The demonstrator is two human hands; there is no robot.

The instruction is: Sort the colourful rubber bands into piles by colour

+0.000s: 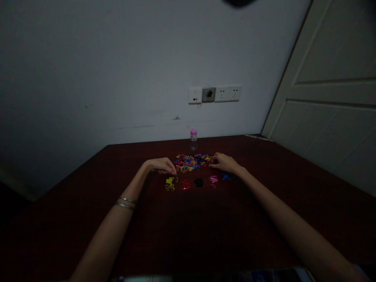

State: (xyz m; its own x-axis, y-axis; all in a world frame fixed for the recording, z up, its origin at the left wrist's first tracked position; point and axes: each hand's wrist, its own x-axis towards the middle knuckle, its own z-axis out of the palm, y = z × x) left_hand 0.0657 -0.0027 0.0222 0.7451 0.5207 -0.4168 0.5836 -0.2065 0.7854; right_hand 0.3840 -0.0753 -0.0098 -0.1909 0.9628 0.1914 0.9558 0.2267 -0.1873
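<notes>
A mixed pile of small multicoloured rubber bands point(188, 162) lies on the dark red table. My left hand point(163, 165) is at the pile's left side, its fingers curled together and pointing down. Just under its fingertips is a single yellow rubber band point(176, 179), beside a small yellow group point(169, 184). My right hand point(225, 161) reaches the pile's right edge, thumb and fingers slightly apart. In a row in front of the pile lie red bands point(186, 184), black bands point(199, 182), pink bands point(213, 179) and blue bands point(227, 177), the last partly under my right wrist.
Behind the pile stands a clear bottle point(193, 144) with a pink cap. The table point(188, 223) meets a pale wall with sockets point(228, 93). A panelled door point(331, 102) is at the right. Something bright-edged point(147, 279) crosses the bottom of the view.
</notes>
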